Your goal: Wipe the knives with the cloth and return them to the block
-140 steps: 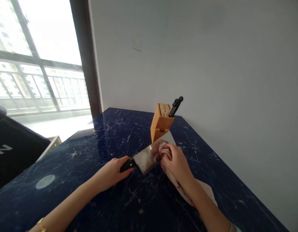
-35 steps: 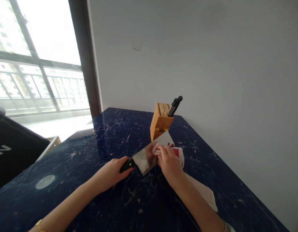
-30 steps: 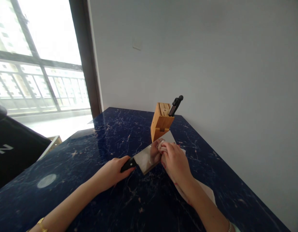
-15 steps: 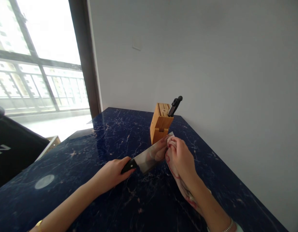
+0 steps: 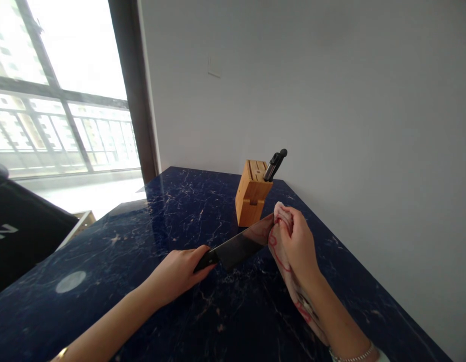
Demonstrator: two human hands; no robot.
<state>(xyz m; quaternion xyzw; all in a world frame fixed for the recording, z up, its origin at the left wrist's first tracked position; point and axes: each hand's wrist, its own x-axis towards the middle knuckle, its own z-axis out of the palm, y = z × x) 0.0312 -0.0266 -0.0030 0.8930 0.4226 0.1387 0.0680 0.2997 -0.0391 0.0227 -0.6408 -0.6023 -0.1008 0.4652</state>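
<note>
My left hand (image 5: pixel 182 273) is closed around the black handle of a cleaver (image 5: pixel 245 246), whose broad blade points up and to the right above the table. In my right hand (image 5: pixel 299 246) a white cloth with red patterns (image 5: pixel 281 251) is bunched, and it covers the far end of the blade. The rest of the cloth hangs down along my right forearm. Just beyond the blade stands a wooden knife block (image 5: pixel 251 198). Two black-handled tools (image 5: pixel 275 165), whose kind I cannot make out, stick up from its right side.
The dark blue marbled table (image 5: pixel 191 201) reaches to the grey wall (image 5: pixel 342 125) at the back and right. A pale round spot (image 5: pixel 70 282) shows on its left part. At the far left are a black object with a white letter (image 5: pixel 25 231) and a large window (image 5: pixel 82 75).
My right hand and the cloth have slid right, toward the tip of the blade. The cleaver has tilted slightly, and its blade now looks darker. My left hand keeps its hold.
</note>
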